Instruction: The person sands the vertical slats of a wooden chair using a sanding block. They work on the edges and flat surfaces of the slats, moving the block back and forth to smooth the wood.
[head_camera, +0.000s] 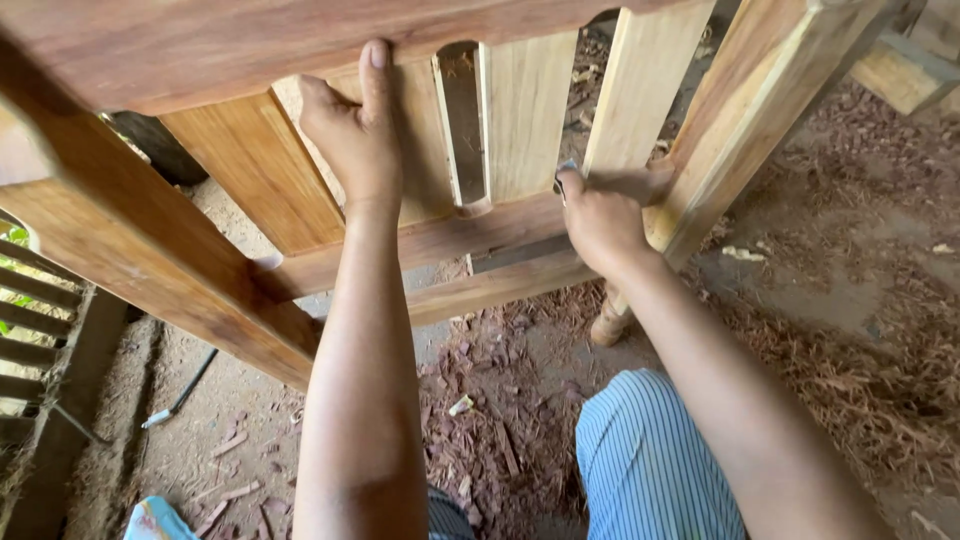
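Striped trouser knees (650, 460) fill the bottom of the frame, and both our forearms rise from there toward the wooden furniture frame (300, 40) that spans the top. Our left hand (352, 140), upper centre, lies spread and flat against a vertical slat (420, 150), fingertips touching the top rail, holding nothing, just bracing. Our right hand (600, 215), right of centre, is closed tight on a small tool (565, 175); only a grey tip shows above the knuckles, so we cannot tell what kind it is. That tip sits right where a pale slat (640, 90) meets the lower rail (440, 240). A narrow open gap (462, 120) stands between two slats, just between our hands. Below, the dirt floor (840, 250) is strewn with reddish wood chips (500, 400), and a thin dark-handled implement (180, 395) lies at lower left. We judge the step in hand to be scraping or trimming at that slat joint while the left steadies the piece. The next stroke calls for a controlled, short push along the rail without gouging the slat, with the left palm staying firm.
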